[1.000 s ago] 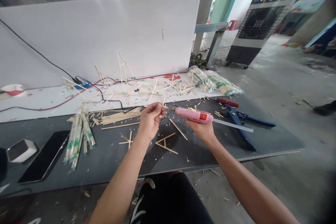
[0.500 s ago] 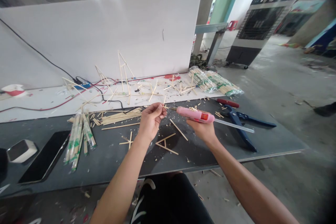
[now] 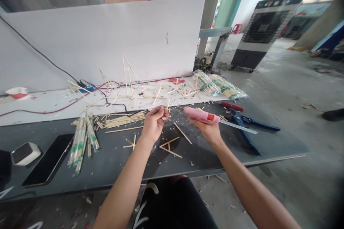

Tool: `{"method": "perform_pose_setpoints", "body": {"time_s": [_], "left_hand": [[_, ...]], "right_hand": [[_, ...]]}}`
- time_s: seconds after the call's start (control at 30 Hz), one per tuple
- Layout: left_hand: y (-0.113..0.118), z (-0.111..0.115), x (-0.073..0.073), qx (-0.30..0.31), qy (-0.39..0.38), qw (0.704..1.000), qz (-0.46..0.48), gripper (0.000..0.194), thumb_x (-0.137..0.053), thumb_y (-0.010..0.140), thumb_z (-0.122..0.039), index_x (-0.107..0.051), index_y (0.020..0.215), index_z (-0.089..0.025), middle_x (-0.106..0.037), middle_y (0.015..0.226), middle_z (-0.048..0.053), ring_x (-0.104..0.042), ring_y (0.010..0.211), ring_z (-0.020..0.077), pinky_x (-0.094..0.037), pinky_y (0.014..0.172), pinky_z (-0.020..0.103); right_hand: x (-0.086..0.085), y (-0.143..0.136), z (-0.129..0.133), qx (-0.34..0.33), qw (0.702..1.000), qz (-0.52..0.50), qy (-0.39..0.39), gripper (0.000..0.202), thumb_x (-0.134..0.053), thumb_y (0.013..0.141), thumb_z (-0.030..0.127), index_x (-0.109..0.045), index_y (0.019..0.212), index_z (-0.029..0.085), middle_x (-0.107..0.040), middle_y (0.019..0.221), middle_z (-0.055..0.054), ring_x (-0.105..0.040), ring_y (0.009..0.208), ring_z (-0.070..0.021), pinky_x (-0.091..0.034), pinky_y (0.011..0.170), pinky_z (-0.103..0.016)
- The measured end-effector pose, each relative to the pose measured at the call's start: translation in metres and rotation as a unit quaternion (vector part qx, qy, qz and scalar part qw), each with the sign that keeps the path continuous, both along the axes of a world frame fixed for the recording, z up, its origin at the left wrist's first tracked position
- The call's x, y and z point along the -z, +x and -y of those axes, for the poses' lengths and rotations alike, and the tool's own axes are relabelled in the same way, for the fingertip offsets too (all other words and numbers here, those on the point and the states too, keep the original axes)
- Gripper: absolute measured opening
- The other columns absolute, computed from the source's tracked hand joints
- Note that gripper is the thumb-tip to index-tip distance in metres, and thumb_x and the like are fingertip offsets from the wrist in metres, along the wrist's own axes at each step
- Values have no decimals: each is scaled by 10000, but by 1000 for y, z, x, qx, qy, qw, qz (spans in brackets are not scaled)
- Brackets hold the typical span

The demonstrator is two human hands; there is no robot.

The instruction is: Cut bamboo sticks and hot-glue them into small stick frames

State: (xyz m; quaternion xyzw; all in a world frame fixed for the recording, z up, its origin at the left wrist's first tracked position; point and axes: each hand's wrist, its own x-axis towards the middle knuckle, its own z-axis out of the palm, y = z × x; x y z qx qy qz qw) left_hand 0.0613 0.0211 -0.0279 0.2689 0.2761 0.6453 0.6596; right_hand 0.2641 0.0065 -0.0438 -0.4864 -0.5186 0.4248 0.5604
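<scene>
Between its fingertips, my left hand pinches a short thin wooden stick, which points upward. My right hand is wrapped round a pink hot glue gun, whose tip faces left, a little apart from the stick. A clear glue stick pokes out of the gun's back end. On the dark table below the hands lie an A-shaped stick frame, a single loose stick and a small crossed-stick piece, partly beside my left forearm.
A pile of sticks and plastic-wrapped bundles lie left, near a phone. Blue-handled cutters and a red-handled tool lie right. Stick frames and packed sticks stand along the white board.
The glue gun has drawn back to the right, opening a gap between its tip and the stick. My left hand keeps its pinch almost in place.
</scene>
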Motion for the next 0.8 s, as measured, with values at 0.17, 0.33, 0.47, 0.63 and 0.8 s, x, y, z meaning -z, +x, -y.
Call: {"method": "perform_pose_setpoints", "body": {"time_s": [0.17,0.33,0.47,0.63,0.8], "left_hand": [[-3,-5,2,21,-25,998,59,61,-708,762,-14,-709,802,-60,-644,710,72,-611,676,99,-435,536,136],[-9,-8,1,37,-47,994,95,109,-614,827,24,-678,815,-63,-627,695,59,-590,639,74,-424,517,120],[-10,-9,0,37,-60,993,94,170,-538,881,27,-652,799,-69,-593,654,40,-551,588,60,-409,502,122],[-8,-10,2,53,-72,990,113,252,-467,949,-10,-625,762,-69,-555,628,33,-532,577,59,-370,460,107],[-8,-11,6,60,-71,988,121,274,-467,980,-69,-609,746,-75,-532,630,25,-513,568,59,-363,453,109]], "right_hand": [[10,14,-19,12,996,-72,-58,356,-854,553,354,-683,794,155,-556,530,46,-431,419,-93,-324,389,-225],[22,23,-35,66,988,60,-126,299,-771,639,405,-657,697,135,-642,587,-30,-596,533,-162,-433,512,-257],[22,24,-38,120,927,327,-141,368,-638,800,491,-675,693,141,-702,658,-131,-688,703,-258,-452,641,-303],[20,20,-38,162,884,418,-133,428,-603,839,533,-729,833,125,-745,856,-197,-708,856,-313,-438,689,-309],[19,14,-37,192,862,459,-96,497,-572,878,538,-743,938,75,-730,917,-228,-695,914,-320,-449,749,-315]]}}
